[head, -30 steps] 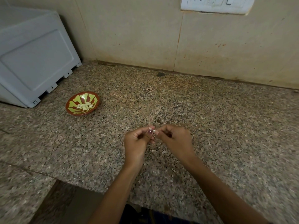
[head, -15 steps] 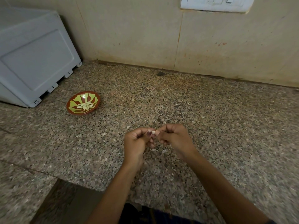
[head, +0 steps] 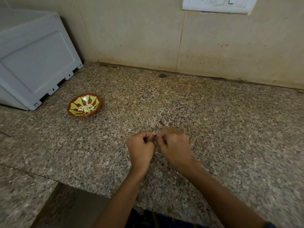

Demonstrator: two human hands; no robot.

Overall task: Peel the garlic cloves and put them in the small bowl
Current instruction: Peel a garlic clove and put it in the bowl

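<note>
Both hands pinch one garlic clove (head: 154,134) between them, above the counter's near middle: left hand (head: 141,148) curled tight, thumb and forefinger closed narrowly on the clove; right hand (head: 174,145) likewise curled, fingertips nipping at the clove's top where a pale scrap of skin sticks up. Only a sliver of clove shows between the fingertips; how much skin remains on it cannot be told. Scanning left to right: grey plastic appliance housing (head: 35,58) against the wall at far left, standing on the counter. Just beside its near corner, apart from it, sits the small bowl (head: 72,103), red-brown rim with green petal pattern, upright on the speckled granite counter (head: 222,120). Peeled cloves (head: 86,108) lie heaped in its middle, a modest pile, count not readable. Bowl is well apart from the hands, up and to their left. Under and around the hands, pale flecks on the stone, probably shed skins, hard to separate from the granite pattern. White switch plate (head: 218,4) on the wall at upper right. Judgement: task partway done, several cloves already in the bowl, one being stripped now, then to be carried left to the bowl. No unpeeled stock visible on the counter; whether more remain cannot be told.
</note>
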